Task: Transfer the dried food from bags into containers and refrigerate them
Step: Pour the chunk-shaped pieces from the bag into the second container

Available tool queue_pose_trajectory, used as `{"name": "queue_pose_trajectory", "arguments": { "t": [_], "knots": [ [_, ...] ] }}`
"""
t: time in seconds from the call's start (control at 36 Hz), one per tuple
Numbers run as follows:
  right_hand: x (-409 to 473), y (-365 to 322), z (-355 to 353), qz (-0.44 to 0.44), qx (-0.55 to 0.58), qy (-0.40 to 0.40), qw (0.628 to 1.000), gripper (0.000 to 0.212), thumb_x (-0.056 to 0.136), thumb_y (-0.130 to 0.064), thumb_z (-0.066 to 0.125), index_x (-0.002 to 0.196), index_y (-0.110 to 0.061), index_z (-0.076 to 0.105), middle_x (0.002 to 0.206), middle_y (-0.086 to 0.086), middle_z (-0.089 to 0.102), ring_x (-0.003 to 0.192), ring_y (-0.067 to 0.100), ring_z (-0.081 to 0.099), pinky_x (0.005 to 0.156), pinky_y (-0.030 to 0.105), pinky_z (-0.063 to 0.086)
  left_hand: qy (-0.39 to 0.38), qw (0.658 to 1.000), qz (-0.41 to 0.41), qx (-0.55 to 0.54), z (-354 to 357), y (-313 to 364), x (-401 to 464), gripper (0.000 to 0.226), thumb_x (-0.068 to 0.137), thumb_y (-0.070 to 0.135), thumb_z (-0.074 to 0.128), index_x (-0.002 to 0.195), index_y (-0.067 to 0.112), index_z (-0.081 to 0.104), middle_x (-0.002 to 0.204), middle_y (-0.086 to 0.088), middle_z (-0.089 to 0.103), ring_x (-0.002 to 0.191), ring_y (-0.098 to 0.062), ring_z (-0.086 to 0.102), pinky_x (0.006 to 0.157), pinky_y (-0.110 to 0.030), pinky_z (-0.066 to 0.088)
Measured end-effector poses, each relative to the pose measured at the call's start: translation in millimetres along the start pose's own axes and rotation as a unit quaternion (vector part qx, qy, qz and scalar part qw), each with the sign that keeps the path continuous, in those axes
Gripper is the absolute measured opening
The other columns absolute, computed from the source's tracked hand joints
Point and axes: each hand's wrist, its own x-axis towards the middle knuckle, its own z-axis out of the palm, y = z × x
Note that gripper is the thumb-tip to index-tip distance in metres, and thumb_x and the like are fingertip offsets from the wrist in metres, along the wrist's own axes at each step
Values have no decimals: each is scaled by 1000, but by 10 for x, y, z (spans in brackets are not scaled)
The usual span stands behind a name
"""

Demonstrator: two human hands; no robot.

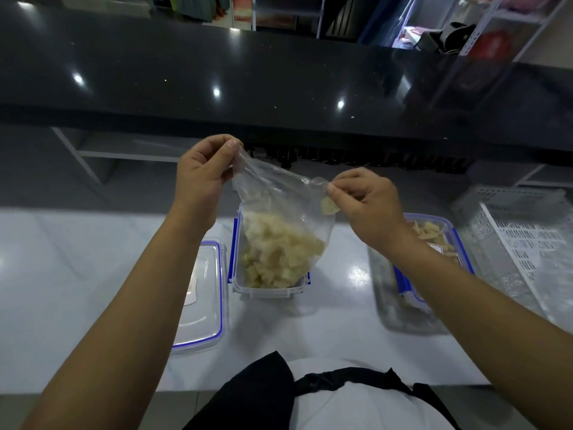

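L hand [201, 178] & R hand [366, 203] each pinch a top corner of the clear bag [279, 193], fingers closed on plastic. Bag hangs w/ pale dried food [279, 252] sagging into open container [266, 290] on white desk [77, 274]. Lid [204, 305] lies just left; 2nd container [434, 240] at right.

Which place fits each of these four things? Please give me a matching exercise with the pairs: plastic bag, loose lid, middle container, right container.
Things:
1. plastic bag
2. loose lid
3. middle container
4. right container

Places:
A. partly hidden behind the right forearm
B. flat on the counter, left of the others
C. pinched by left hand and right hand
D. directly under the bag

Pairs: 1-C, 2-B, 3-D, 4-A
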Motion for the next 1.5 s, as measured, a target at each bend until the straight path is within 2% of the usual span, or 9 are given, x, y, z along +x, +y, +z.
{"name": "queue_pose_trajectory", "arguments": {
  "t": [0.11,0.19,0.28,0.44,0.67,0.86,1.14,1.28,1.5],
  "knots": [
    [43,-20,-20,22,49,41,998,8,91,-15,72,86,-16,78,89,-3,66,81,7,62,70,23,52,7,1000,1,-6,-36,-11,11,15,99,14,60,94,20,72,87,4,70,87,-13,65,83,-30,55],
    [42,6,-23,23,32,-28,999,9,93,-15,70,92,-13,79,88,-2,69,83,17,66,76,39,57,6,1000,0,-10,-41,-30,21,15,99,14,60,94,20,72,86,5,71,84,-10,65,80,-27,55],
    [82,15,-62,29,84,37,995,8,93,-15,70,93,-18,78,86,2,71,81,20,68,75,45,59,10,1000,-2,-20,-54,-58,38,15,99,15,61,93,22,73,87,4,70,87,-12,64,84,-31,55],
    [43,4,9,47,83,-50,994,11,92,-11,70,99,-15,78,88,0,74,80,9,69,75,29,57,-7,1000,2,-30,-67,-111,52,17,99,15,61,93,23,74,88,4,71,88,-13,65,82,-29,54],
    [94,-2,-52,105,196,-27,975,10,93,-12,70,99,-11,78,90,10,76,82,21,71,74,40,62,-178,980,-69,51,-243,-326,38,48,81,20,80,124,35,64,113,1,74,109,-14,68,89,-23,53],
    [-208,331,86,241,355,-14,903,50,69,-31,87,115,-32,68,113,-1,67,101,15,71,79,38,61,-110,986,-78,93,-229,-552,4,32,86,11,76,110,32,71,108,4,76,104,-12,71,83,-17,53],
    [-720,528,456,360,332,-7,872,10,92,-9,69,93,-14,78,99,6,78,101,26,72,80,42,62,-37,982,-128,131,-236,-779,-115,17,90,14,73,84,30,76,89,11,77,88,-3,71,82,-25,51],
    [-570,413,513,374,376,6,848,7,95,-8,66,97,-6,72,99,11,78,96,27,75,81,46,62,-9,986,-121,116,-195,-665,-84,7,93,18,70,93,22,75,93,0,77,95,-22,72,89,-41,55],
    [-268,279,571,348,429,-11,834,8,100,-11,59,101,-9,67,111,16,74,102,32,72,81,52,61,-2,990,-112,90,-112,-503,-56,24,98,22,63,83,37,75,79,10,72,76,-9,70,65,-31,60]
  ]
}}
